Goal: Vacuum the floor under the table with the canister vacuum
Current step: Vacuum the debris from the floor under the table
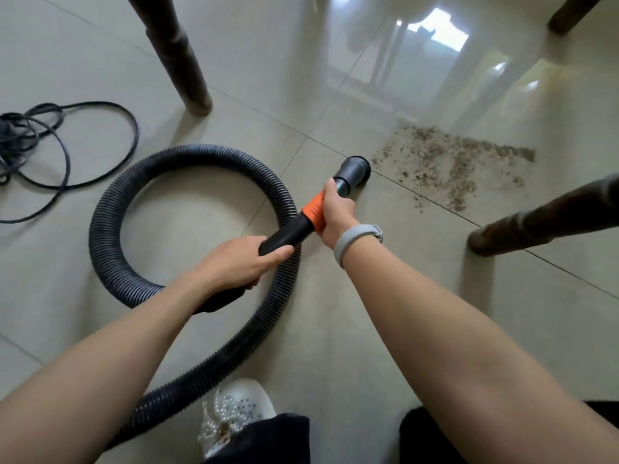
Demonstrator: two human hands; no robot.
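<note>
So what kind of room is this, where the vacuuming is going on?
Probably a home dining area: glossy tiled floor, dark wooden table legs around it, and a patch of crumbs and dirt just ahead of the vacuum nozzle.

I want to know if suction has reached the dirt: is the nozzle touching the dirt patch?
Apart. The head view shows bare tile between the nozzle and the dirt patch.
</note>
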